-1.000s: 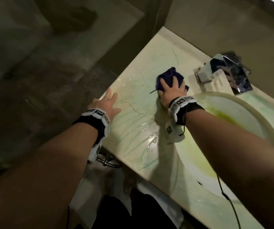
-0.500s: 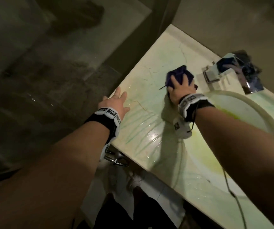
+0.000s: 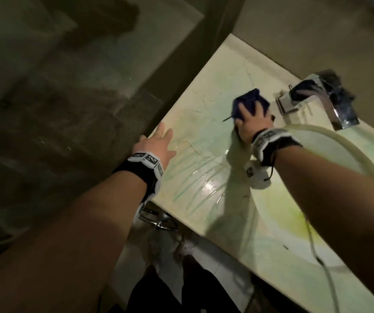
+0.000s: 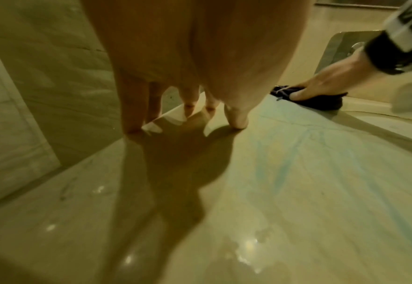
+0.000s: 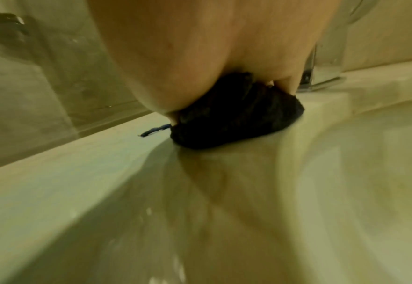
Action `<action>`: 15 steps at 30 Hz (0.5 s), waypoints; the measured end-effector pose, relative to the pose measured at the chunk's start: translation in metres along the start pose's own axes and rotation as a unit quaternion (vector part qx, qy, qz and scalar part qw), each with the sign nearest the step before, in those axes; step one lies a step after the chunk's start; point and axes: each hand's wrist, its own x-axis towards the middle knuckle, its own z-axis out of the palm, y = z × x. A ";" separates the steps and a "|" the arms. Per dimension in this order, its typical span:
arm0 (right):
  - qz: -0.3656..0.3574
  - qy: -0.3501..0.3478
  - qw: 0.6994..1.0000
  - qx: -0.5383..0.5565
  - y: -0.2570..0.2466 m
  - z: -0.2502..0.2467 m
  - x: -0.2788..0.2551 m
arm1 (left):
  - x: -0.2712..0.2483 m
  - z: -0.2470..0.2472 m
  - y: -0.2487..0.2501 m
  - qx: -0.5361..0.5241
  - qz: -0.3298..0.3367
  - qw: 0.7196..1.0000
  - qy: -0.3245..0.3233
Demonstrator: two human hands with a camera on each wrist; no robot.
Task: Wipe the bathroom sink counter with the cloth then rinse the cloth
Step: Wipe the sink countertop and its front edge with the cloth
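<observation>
A dark blue cloth (image 3: pixel 250 101) lies bunched on the pale wet counter (image 3: pixel 204 154), just left of the chrome faucet (image 3: pixel 317 98). My right hand (image 3: pixel 249 118) covers it, fingers spread over the top and thumb at its near side, and presses it down. In the right wrist view the cloth (image 5: pixel 236 123) bulges out from under my palm (image 5: pixel 212 48), a loose thread trailing left. My left hand (image 3: pixel 159 143) rests flat on the counter's left edge with straight fingers (image 4: pixel 188 107) and holds nothing. From the left wrist view the cloth (image 4: pixel 321 101) sits at the far right.
The round sink basin, with its rim (image 3: pixel 351 150), lies to the right of my right hand and has a yellow-green stain inside. Water streaks and droplets (image 3: pixel 206 186) shine on the counter between my hands. A wall runs behind the faucet (image 5: pixel 326 67). Floor tiles lie below the counter's left edge.
My right hand has slid the cloth a little farther back and closer to the faucet. My left hand has stayed on the counter's edge.
</observation>
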 end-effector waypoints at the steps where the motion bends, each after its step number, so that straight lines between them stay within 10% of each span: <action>1: 0.023 -0.016 1.000 0.013 -0.003 -0.009 0.005 | 0.000 0.001 0.000 0.000 -0.001 1.000 -0.002; 11: -0.187 -0.011 0.979 -0.076 -0.050 0.029 -0.061 | -0.002 -0.001 0.002 -0.005 -0.003 1.000 -0.004; 15: -0.165 -0.036 0.982 -0.088 -0.029 0.020 -0.052 | -0.002 0.000 0.002 -0.005 -0.006 1.000 -0.009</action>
